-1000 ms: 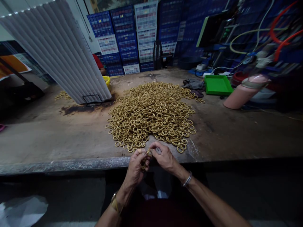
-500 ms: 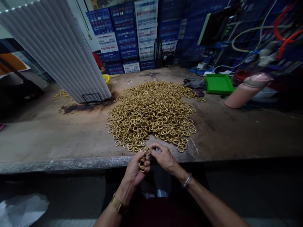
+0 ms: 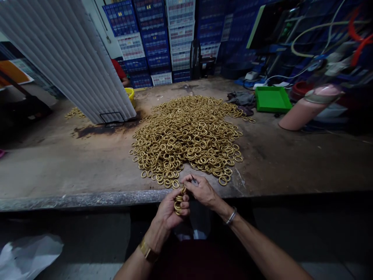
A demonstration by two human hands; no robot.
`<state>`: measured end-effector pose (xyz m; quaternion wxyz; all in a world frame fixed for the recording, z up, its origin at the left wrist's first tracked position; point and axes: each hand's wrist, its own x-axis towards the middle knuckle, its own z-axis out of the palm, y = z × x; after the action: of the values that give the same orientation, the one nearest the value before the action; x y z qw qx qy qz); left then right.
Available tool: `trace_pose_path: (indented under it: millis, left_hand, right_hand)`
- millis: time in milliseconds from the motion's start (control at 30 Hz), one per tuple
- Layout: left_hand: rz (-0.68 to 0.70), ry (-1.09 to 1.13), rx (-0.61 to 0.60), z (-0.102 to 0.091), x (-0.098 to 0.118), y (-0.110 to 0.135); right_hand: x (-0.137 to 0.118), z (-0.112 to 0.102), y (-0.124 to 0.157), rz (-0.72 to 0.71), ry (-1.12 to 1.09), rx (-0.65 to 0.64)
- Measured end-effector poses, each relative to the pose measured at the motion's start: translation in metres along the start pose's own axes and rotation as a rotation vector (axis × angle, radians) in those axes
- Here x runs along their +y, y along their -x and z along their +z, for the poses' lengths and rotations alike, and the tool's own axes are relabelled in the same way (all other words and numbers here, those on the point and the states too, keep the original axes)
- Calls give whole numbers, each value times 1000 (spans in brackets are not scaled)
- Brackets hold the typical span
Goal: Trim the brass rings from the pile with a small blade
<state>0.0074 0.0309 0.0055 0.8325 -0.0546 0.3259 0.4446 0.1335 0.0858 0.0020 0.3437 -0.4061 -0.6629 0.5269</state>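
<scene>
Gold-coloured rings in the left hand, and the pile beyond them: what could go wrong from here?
The left hand holds several gold-coloured rings at the front edge of the table, so one that slipped out might fall past the edge.

Loose rings on the near side of the pile lie close to that edge, so a brushing hand could knock some off.

My left fingers (image 3: 184, 205) curl around several gold-coloured rings (image 3: 177, 209); my right fingers (image 3: 188, 179) are just beside the uppermost, by the surface's near edge (image 3: 87, 199). Beyond lies a heap of similar rings (image 3: 188, 134), a green tray (image 3: 273, 100) far right.
</scene>
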Motion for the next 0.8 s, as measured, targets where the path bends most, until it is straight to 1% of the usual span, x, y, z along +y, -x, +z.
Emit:
trace_pose_path:
  millis: [100,167,200,233,333,433,500,567,700,767,800]
  left_hand:
    - [-19,16,-18,1,0,1]
    - [-18,32,-34,3,0,3]
    - [-12,40,-42,4,1,4]
    - [-3,49,-51,5,1,4]
    - [13,72,-76,6,3,5]
    - [17,80,-93,3,3,3]
    - [19,73,-93,2,3,1]
    - [27,56,-90,1,2,2]
    - [4,-8,-75,0,-2,10]
    - [-48,-79,-13,-6,-9,17]
    - [-69,-132,38,-11,-15,19]
  right_hand:
    - [2,0,-1,10,43,73]
    - [3,-1,-1,-4,133,142]
    - [4,-2,0,-25,189,152]
    - [5,-4,2,-60,249,137]
    - [6,-7,9,-202,429,-5]
    - [8,-7,16,-272,545,-100]
    - [9,-6,17,-271,594,-124]
    - [10,-5,16,-247,656,-111]
    - [13,-7,10,-141,806,20]
    - [15,-8,6,-122,848,64]
    - [16,-7,5,-131,856,68]
